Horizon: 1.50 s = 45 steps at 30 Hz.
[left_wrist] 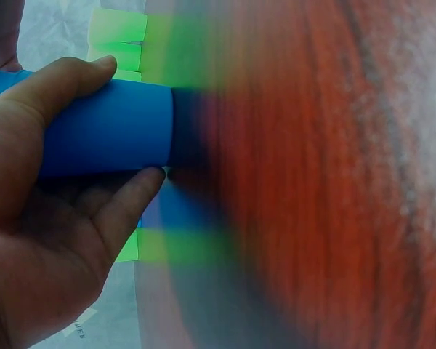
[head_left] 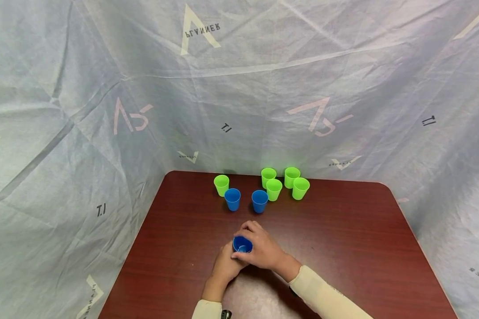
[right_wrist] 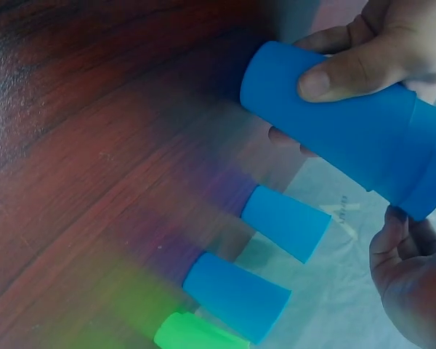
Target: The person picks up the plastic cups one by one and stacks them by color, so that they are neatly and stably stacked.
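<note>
A stack of nested blue cups is held between both hands above the near part of the table, with its openings upward in the head view. My left hand grips the lower part of the stack; its thumb lies along the blue wall in the left wrist view. Around the rim at the top, my right hand curls its fingers and thumb. In the right wrist view, the right hand pinches the stack's rim end. Overlapping rims show there, but how many cups are nested is unclear.
Two blue cups stand upright beyond the hands. A green cup is behind the left one; several more green cups stand to the right. The dark red table meets a grey fabric wall at the back.
</note>
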{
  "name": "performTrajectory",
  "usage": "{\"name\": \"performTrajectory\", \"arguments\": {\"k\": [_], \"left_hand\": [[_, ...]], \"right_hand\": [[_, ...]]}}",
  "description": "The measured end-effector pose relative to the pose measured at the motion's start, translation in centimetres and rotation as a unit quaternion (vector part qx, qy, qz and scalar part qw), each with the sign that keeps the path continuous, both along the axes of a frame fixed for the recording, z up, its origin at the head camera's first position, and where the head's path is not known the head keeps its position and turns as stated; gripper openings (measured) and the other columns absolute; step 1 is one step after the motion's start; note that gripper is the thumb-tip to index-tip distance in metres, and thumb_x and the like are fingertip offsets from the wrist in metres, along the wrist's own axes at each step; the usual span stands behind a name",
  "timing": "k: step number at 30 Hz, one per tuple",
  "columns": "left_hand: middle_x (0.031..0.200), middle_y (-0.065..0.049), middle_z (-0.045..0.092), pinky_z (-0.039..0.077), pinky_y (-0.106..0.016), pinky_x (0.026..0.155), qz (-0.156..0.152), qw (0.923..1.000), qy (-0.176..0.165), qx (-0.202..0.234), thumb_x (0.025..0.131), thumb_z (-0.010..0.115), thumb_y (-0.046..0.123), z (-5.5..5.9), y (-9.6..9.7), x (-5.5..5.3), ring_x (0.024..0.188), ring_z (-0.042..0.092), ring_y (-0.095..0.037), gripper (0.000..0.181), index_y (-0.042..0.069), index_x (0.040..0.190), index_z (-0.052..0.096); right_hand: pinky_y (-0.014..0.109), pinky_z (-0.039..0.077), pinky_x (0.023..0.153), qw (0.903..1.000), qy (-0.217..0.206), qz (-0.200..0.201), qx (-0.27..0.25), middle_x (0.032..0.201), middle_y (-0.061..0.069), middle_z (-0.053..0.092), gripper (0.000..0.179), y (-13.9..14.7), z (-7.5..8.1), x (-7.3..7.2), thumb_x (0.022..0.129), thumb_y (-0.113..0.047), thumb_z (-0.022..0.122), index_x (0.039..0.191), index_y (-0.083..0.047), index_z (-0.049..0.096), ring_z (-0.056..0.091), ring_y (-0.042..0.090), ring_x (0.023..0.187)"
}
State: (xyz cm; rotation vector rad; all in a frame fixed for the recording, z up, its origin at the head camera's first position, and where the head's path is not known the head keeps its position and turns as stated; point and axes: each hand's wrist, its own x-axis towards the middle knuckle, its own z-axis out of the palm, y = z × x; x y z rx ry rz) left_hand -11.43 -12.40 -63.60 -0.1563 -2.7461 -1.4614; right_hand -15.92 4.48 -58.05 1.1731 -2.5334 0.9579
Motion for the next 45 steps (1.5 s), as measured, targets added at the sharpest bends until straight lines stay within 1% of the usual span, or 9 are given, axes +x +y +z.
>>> {"name": "performTrajectory", "arguments": {"k": [3, 8, 12, 18, 24, 29, 32, 38, 45], "left_hand": [[0.115, -0.007, 0.079, 0.059, -0.036, 0.085, 0.000, 0.9999, 0.007, -0.008, 0.084, 0.084, 0.022, 0.0, 0.0, 0.0, 0.101, 0.074, -0.020, 0.053, 0.014, 0.134, 0.067], [0.119, -0.006, 0.077, 0.060, -0.041, 0.089, -0.005, 0.9999, -0.011, 0.003, 0.082, 0.087, 0.019, 0.0, -0.1, -0.1, 0.106, 0.074, -0.020, 0.058, 0.013, 0.136, 0.065], [0.126, -0.008, 0.076, 0.060, -0.048, 0.097, -0.005, 0.9997, -0.018, 0.015, 0.082, 0.090, 0.023, -0.2, -0.1, -0.2, 0.113, 0.074, -0.024, 0.065, 0.011, 0.139, 0.064], [0.126, -0.009, 0.076, 0.059, -0.051, 0.099, 0.001, 0.9994, -0.027, 0.022, 0.080, 0.092, 0.021, -0.1, 0.0, -0.2, 0.116, 0.073, -0.026, 0.065, 0.009, 0.137, 0.064], [0.127, -0.012, 0.075, 0.057, -0.056, 0.102, 0.007, 0.9994, -0.031, 0.015, 0.079, 0.092, 0.021, 0.0, 0.1, -0.1, 0.117, 0.073, -0.029, 0.068, 0.007, 0.138, 0.062], [0.130, -0.015, 0.074, 0.055, -0.059, 0.105, 0.012, 0.9988, -0.042, 0.021, 0.079, 0.092, 0.021, 0.1, 0.2, -0.1, 0.120, 0.072, -0.033, 0.070, 0.004, 0.140, 0.061], [0.132, -0.017, 0.073, 0.054, -0.060, 0.106, 0.015, 0.9986, -0.046, 0.023, 0.079, 0.093, 0.020, 0.3, 0.3, -0.1, 0.122, 0.070, -0.035, 0.072, 0.002, 0.141, 0.060], [0.131, -0.018, 0.073, 0.053, -0.060, 0.106, 0.021, 0.9985, -0.048, 0.014, 0.077, 0.094, 0.018, 0.3, 0.4, -0.1, 0.123, 0.070, -0.036, 0.074, -0.001, 0.140, 0.061], [0.129, -0.018, 0.074, 0.054, -0.060, 0.106, 0.030, 0.9985, -0.046, 0.005, 0.077, 0.094, 0.019, 0.2, 0.4, 0.1, 0.122, 0.070, -0.036, 0.070, 0.000, 0.137, 0.063]], "right_hand": [[0.032, 0.057, 0.091, 1.0000, -0.008, 0.002, 0.003, 0.119, -0.005, 0.060, 0.053, 0.1, 0.0, -0.1, 0.083, -0.056, 0.087, 0.122, -0.023, 0.073, 0.054, 0.010, 0.110], [0.037, 0.055, 0.094, 0.9994, -0.035, -0.001, 0.004, 0.122, -0.002, 0.060, 0.048, 0.6, 0.2, -0.6, 0.091, -0.055, 0.078, 0.123, -0.020, 0.074, 0.051, 0.012, 0.114], [0.041, 0.055, 0.094, 0.9996, -0.026, -0.008, -0.006, 0.123, 0.002, 0.061, 0.042, 1.1, 0.4, -1.1, 0.096, -0.050, 0.074, 0.122, -0.017, 0.074, 0.051, 0.016, 0.115], [0.044, 0.055, 0.097, 0.9989, -0.028, -0.035, -0.009, 0.126, 0.002, 0.060, 0.041, 1.6, 0.1, -1.8, 0.098, -0.050, 0.070, 0.122, -0.017, 0.075, 0.053, 0.017, 0.118], [0.051, 0.054, 0.104, 0.9977, -0.018, -0.063, -0.018, 0.135, 0.010, 0.061, 0.040, 1.8, -0.3, -2.7, 0.098, -0.042, 0.072, 0.126, -0.013, 0.072, 0.054, 0.026, 0.129], [0.062, 0.047, 0.114, 0.9955, -0.025, -0.088, -0.025, 0.144, 0.017, 0.060, 0.044, 1.9, -0.4, -3.5, 0.099, -0.038, 0.071, 0.133, -0.009, 0.069, 0.047, 0.039, 0.145], [0.066, 0.041, 0.118, 0.9936, -0.036, -0.105, -0.021, 0.151, 0.019, 0.056, 0.047, 2.1, -0.6, -3.9, 0.101, -0.038, 0.069, 0.138, -0.010, 0.066, 0.041, 0.043, 0.152], [0.068, 0.036, 0.121, 0.9921, -0.042, -0.118, -0.001, 0.163, 0.018, 0.046, 0.054, 2.4, -0.9, -4.9, 0.102, -0.038, 0.067, 0.148, -0.011, 0.059, 0.033, 0.045, 0.157], [0.066, 0.029, 0.126, 0.9904, -0.050, -0.125, 0.029, 0.170, 0.019, 0.037, 0.062, 2.4, -1.1, -6.1, 0.102, -0.038, 0.067, 0.156, -0.012, 0.051, 0.024, 0.044, 0.162]]}}
